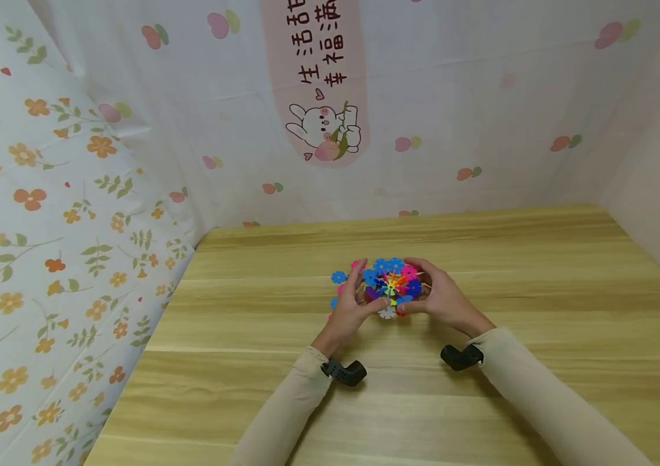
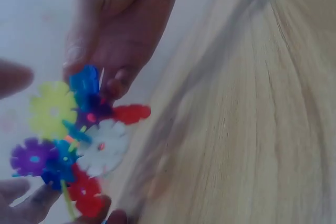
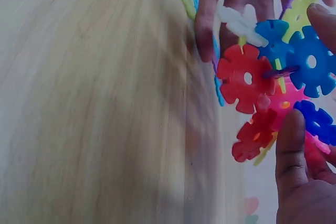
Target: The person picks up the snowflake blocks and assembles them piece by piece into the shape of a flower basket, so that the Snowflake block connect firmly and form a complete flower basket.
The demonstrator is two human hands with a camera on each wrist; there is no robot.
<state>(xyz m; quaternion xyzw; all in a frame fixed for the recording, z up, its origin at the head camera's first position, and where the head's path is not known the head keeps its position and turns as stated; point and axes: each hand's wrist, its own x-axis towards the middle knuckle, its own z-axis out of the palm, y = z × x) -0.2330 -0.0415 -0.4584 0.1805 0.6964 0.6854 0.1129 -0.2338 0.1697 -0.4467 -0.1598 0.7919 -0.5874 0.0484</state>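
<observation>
A ball-like cluster of interlocking plastic snowflake discs [image 1: 390, 285], in blue, red, yellow, white, pink and purple, is held between both hands just above the table. My left hand [image 1: 348, 314] grips its left side, thumb toward me. From the right, my right hand [image 1: 446, 301] holds it with thumb and fingers spread around the discs. A white disc [image 2: 105, 148] faces the left wrist view, with a yellow disc [image 2: 52, 109] beside it. In the right wrist view, a red disc [image 3: 247, 78] shows near the left hand's fingers. Parts of the cluster are hidden by the hands.
More joined discs, including a blue disc [image 1: 338, 277], lie on the wooden table [image 1: 236, 362] behind and left of the left hand. Patterned cloth [image 1: 201, 116] hangs along the table's back and left. Each wrist wears a black band [image 1: 344, 373].
</observation>
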